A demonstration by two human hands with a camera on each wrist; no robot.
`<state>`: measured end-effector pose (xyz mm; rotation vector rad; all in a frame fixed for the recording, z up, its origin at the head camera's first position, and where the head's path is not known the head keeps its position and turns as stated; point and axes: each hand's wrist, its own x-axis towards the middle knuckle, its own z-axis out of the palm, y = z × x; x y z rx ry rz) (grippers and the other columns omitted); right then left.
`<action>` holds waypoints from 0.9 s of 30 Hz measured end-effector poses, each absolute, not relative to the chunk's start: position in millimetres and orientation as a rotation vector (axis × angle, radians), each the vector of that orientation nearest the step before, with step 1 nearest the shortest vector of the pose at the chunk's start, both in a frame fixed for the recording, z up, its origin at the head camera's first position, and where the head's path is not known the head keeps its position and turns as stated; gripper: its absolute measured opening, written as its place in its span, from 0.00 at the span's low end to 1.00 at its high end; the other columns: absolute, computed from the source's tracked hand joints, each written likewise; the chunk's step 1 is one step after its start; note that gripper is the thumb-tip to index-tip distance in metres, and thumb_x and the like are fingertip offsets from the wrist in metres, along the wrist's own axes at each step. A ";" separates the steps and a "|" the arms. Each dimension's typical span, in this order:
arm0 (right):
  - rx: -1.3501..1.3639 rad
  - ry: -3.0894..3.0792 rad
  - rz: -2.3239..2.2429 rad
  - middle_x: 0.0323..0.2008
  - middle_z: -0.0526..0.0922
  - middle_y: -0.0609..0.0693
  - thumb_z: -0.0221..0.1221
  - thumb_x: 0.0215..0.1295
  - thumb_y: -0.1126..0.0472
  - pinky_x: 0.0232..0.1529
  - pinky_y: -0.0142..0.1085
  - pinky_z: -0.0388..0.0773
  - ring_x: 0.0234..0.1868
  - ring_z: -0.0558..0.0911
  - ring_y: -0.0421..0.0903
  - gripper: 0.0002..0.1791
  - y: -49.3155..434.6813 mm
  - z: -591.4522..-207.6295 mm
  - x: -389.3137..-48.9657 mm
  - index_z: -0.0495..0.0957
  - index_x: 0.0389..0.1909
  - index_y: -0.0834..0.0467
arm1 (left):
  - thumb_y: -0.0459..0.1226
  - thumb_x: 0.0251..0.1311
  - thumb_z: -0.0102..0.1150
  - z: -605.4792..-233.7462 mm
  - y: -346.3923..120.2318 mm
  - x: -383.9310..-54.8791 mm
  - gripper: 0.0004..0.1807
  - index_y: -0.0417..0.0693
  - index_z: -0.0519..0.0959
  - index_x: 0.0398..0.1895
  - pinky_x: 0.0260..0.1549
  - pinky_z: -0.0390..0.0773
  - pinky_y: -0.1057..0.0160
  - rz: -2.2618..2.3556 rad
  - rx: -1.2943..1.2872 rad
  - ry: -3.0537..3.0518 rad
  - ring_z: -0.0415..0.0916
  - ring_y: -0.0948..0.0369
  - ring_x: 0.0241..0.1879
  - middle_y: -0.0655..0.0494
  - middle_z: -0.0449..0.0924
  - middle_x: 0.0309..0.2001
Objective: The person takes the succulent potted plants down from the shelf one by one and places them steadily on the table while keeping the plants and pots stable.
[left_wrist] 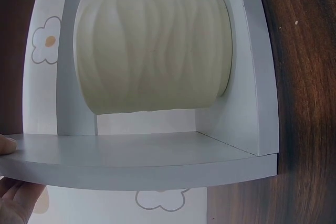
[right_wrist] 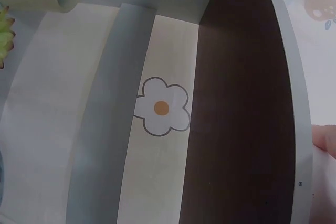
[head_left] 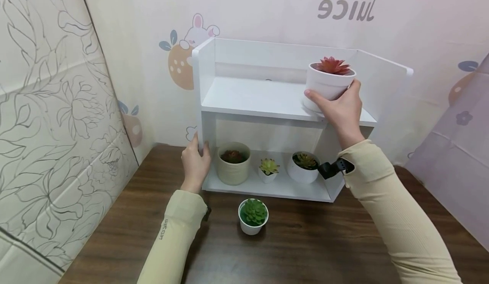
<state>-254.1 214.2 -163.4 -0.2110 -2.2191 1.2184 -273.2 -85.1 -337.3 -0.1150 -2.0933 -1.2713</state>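
My right hand (head_left: pixel 347 111) grips a white pot with a red succulent (head_left: pixel 324 82) at the right part of the upper board of a white two-tier shelf (head_left: pixel 256 97). Whether the pot's base touches the board I cannot tell. With my left hand (head_left: pixel 195 165) I hold the shelf's left side panel (left_wrist: pixel 136 174), thumb inside and fingers outside. Below stand a cream ribbed pot (left_wrist: pixel 152 48) with a reddish plant, a small white pot with a yellow-green succulent (head_left: pixel 269 167), and a rounded white pot (head_left: pixel 303 174) with a dark green succulent.
In front of the shelf, a small white pot with a green succulent (head_left: pixel 253 214) stands on the dark wooden table (head_left: pixel 305 250). Patterned wall coverings (head_left: pixel 267 4) rise behind and at the sides. The shelf's right side panel (head_left: pixel 386 84) is beside my right hand.
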 end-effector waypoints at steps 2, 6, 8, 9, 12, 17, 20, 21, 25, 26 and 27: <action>-0.216 -2.218 1.212 0.68 0.64 0.50 0.71 0.43 0.39 0.65 0.39 0.65 0.64 0.66 0.45 0.57 214.7 -163.4 -253.8 0.50 0.71 0.51 | 0.31 0.66 0.51 -337.4 -84.8 -273.3 0.22 0.33 0.69 0.62 0.51 0.77 0.45 -1.273 -0.112 -2.101 0.75 0.41 0.55 0.34 0.76 0.56; -0.221 -2.208 1.208 0.68 0.65 0.49 0.71 0.43 0.39 0.65 0.39 0.65 0.64 0.67 0.45 0.57 215.0 -163.8 -253.4 0.51 0.70 0.51 | 0.32 0.66 0.51 -337.8 -84.4 -272.9 0.21 0.34 0.70 0.62 0.51 0.77 0.45 -1.284 -0.107 -2.111 0.75 0.42 0.56 0.35 0.76 0.56; -0.218 -2.199 1.207 0.68 0.65 0.49 0.71 0.43 0.39 0.64 0.39 0.66 0.63 0.67 0.45 0.56 215.1 -164.2 -253.1 0.52 0.70 0.51 | 0.31 0.66 0.51 -337.9 -84.3 -272.7 0.21 0.35 0.70 0.61 0.51 0.77 0.45 -1.287 -0.108 -2.109 0.75 0.42 0.56 0.35 0.77 0.56; -0.214 -2.195 1.207 0.67 0.66 0.49 0.71 0.42 0.39 0.63 0.39 0.66 0.63 0.67 0.44 0.56 215.1 -164.3 -252.4 0.52 0.70 0.51 | 0.31 0.66 0.51 -338.1 -84.3 -272.7 0.20 0.35 0.71 0.61 0.51 0.78 0.45 -1.286 -0.111 -2.106 0.76 0.42 0.56 0.35 0.77 0.55; -0.205 -2.192 1.215 0.67 0.66 0.49 0.71 0.42 0.39 0.63 0.38 0.66 0.62 0.67 0.44 0.56 215.0 -164.7 -250.6 0.52 0.69 0.51 | 0.31 0.66 0.52 -338.8 -84.3 -272.1 0.19 0.36 0.72 0.59 0.49 0.78 0.44 -1.278 -0.117 -2.094 0.77 0.41 0.54 0.34 0.78 0.53; -0.198 -2.174 1.237 0.66 0.67 0.47 0.72 0.41 0.40 0.61 0.37 0.66 0.61 0.68 0.42 0.55 216.1 -164.8 -244.4 0.54 0.69 0.49 | 0.31 0.66 0.52 -340.0 -84.0 -271.5 0.18 0.36 0.73 0.58 0.47 0.79 0.43 -1.273 -0.122 -2.085 0.77 0.40 0.52 0.34 0.79 0.52; -0.196 -2.149 1.238 0.65 0.68 0.46 0.73 0.41 0.40 0.60 0.35 0.67 0.59 0.68 0.40 0.54 217.8 -163.6 -239.9 0.55 0.68 0.49 | 0.31 0.66 0.52 -339.7 -83.7 -271.8 0.18 0.36 0.73 0.58 0.47 0.79 0.43 -1.272 -0.128 -2.084 0.77 0.40 0.53 0.34 0.79 0.52; -0.195 -2.141 1.241 0.65 0.68 0.46 0.73 0.40 0.40 0.60 0.35 0.67 0.59 0.69 0.40 0.54 218.5 -163.0 -238.5 0.55 0.68 0.48 | 0.31 0.66 0.52 -339.4 -83.6 -271.9 0.18 0.36 0.73 0.58 0.47 0.79 0.43 -1.271 -0.130 -2.082 0.77 0.40 0.53 0.34 0.79 0.52; -0.200 -2.123 1.266 0.64 0.69 0.45 0.74 0.40 0.41 0.60 0.33 0.66 0.59 0.68 0.39 0.53 222.2 -162.3 -233.8 0.56 0.67 0.46 | 0.31 0.66 0.51 -338.9 -83.8 -272.2 0.17 0.36 0.73 0.57 0.47 0.79 0.43 -1.273 -0.133 -2.077 0.77 0.40 0.53 0.34 0.79 0.52; -0.199 -2.121 1.274 0.64 0.69 0.45 0.74 0.40 0.41 0.60 0.33 0.65 0.59 0.68 0.40 0.53 223.2 -162.4 -232.3 0.56 0.67 0.46 | 0.31 0.66 0.51 -339.2 -84.2 -272.7 0.18 0.36 0.73 0.58 0.47 0.79 0.42 -1.271 -0.132 -2.077 0.77 0.40 0.53 0.34 0.79 0.52; -0.196 -2.119 1.282 0.64 0.69 0.44 0.74 0.41 0.42 0.60 0.33 0.65 0.59 0.68 0.40 0.53 224.2 -162.5 -230.9 0.56 0.67 0.46 | 0.31 0.66 0.51 -339.2 -84.6 -272.6 0.18 0.36 0.73 0.58 0.47 0.79 0.42 -1.274 -0.130 -2.075 0.77 0.40 0.53 0.34 0.79 0.52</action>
